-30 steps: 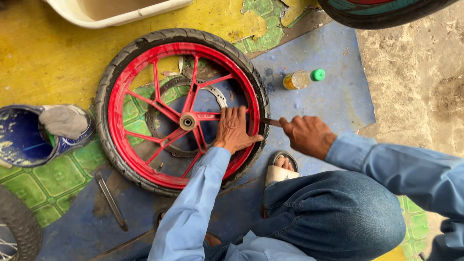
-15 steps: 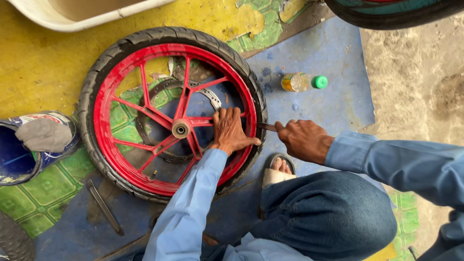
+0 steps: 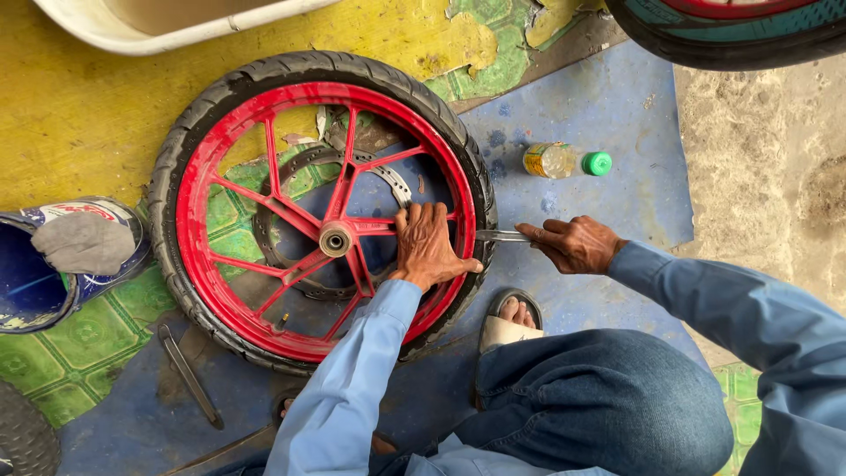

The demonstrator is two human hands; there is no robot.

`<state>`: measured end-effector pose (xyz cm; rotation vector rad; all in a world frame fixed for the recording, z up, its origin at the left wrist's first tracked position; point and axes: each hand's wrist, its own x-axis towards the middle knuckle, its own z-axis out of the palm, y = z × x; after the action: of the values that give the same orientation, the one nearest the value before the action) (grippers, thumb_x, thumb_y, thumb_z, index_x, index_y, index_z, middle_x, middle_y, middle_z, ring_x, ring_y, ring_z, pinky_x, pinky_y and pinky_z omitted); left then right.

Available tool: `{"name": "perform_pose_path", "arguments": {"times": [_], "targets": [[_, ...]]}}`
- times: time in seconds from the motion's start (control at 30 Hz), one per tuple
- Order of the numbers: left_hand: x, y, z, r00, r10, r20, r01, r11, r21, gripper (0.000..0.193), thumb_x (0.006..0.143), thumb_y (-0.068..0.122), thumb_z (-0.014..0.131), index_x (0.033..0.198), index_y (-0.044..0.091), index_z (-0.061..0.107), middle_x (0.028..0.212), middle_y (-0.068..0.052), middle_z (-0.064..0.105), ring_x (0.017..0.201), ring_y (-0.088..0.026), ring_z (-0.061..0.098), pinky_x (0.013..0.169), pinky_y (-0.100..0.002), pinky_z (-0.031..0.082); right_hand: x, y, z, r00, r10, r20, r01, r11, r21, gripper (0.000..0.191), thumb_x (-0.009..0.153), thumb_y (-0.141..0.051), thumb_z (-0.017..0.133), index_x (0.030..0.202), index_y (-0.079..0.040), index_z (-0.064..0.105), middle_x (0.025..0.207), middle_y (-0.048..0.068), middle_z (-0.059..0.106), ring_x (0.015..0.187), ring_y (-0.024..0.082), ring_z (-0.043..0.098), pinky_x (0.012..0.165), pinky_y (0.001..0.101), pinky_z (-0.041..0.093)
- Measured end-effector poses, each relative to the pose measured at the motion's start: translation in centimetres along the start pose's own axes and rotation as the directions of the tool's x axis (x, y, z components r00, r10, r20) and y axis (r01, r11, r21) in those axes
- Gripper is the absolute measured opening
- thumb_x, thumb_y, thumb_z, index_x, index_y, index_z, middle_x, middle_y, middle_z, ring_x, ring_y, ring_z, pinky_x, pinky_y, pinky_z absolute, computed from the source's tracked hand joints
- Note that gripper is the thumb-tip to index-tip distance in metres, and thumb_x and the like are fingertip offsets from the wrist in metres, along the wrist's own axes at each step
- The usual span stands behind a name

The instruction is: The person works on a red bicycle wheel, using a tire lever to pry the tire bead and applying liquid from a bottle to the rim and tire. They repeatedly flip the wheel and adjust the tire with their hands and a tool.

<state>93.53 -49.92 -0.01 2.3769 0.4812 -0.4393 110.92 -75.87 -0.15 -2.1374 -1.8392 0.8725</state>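
A red wheel [image 3: 291, 211] with a black tyre lies flat on the blue mat [image 3: 608, 115]. A thin metal bar [image 3: 500, 235] pokes under its right rim.

Ground seen from above in even daylight: a yellow painted floor [image 3: 79, 132] with flaking paint exposes green patterned tiles [image 3: 70, 353] at lower left and near the top edge. A worn blue mat [image 3: 608, 115] covers the middle of the ground, and bare sandy concrete [image 3: 767, 176] lies to its right. A pale tub rim [image 3: 176, 26] crosses the upper left corner, and a dark tyre [image 3: 731, 40] crosses the upper right.
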Motion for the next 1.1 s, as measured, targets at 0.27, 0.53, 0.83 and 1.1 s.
{"name": "perform_pose_path", "arguments": {"times": [0.27,0.53,0.83,1.1], "targets": [[0.1,0.1,-0.1,1.000,-0.001,0.016,0.001,1.000,0.008,0.101,0.044,0.066,0.090,0.112,0.001,0.054,0.110,-0.016,0.057,0.109,-0.031,0.046,0.101,-0.050,0.029,0.1,0.9,0.8,0.991,-0.062,-0.121,0.066,0.998,0.024,0.054,0.096,-0.023,0.065,0.148,-0.013,0.051,0.069,0.007,0.061,0.040,0.023,0.054,0.037,0.0406,0.045],[0.1,0.0,0.3,1.000,-0.002,0.029,0.002,1.000,0.015,0.100,0.043,0.067,0.089,0.111,0.002,0.055,0.108,-0.015,0.056,0.108,-0.031,0.047,0.099,-0.049,0.030,0.1,1.9,2.3,0.971,-0.135,-0.198,0.147,0.988,0.049,0.056,0.097,-0.020,0.065,0.150,-0.013,0.050,0.069,0.006,0.060,0.040,0.020,0.052,0.036,0.0377,0.044],[0.2,-0.1,0.7,1.000,0.008,0.021,-0.008,1.000,0.017,0.101,0.043,0.068,0.090,0.110,0.002,0.054,0.107,-0.015,0.056,0.107,-0.031,0.046,0.100,-0.050,0.029,0.0,2.4,2.9,0.970,-0.136,-0.200,0.141,0.990,0.012,0.057,0.096,-0.021,0.067,0.150,-0.015,0.050,0.066,0.006,0.058,0.039,0.021,0.051,0.037,0.0390,0.044],[0.2,0.0,0.4,0.999,0.041,0.013,-0.041,0.999,0.020,0.102,0.045,0.069,0.090,0.110,0.000,0.053,0.106,-0.015,0.056,0.106,-0.032,0.047,0.098,-0.050,0.030,0.0,2.7,3.4,0.968,-0.124,-0.218,0.130,0.991,0.012,0.055,0.097,-0.023,0.066,0.150,-0.017,0.051,0.068,0.005,0.060,0.041,0.020,0.053,0.037,0.0386,0.045]]}}
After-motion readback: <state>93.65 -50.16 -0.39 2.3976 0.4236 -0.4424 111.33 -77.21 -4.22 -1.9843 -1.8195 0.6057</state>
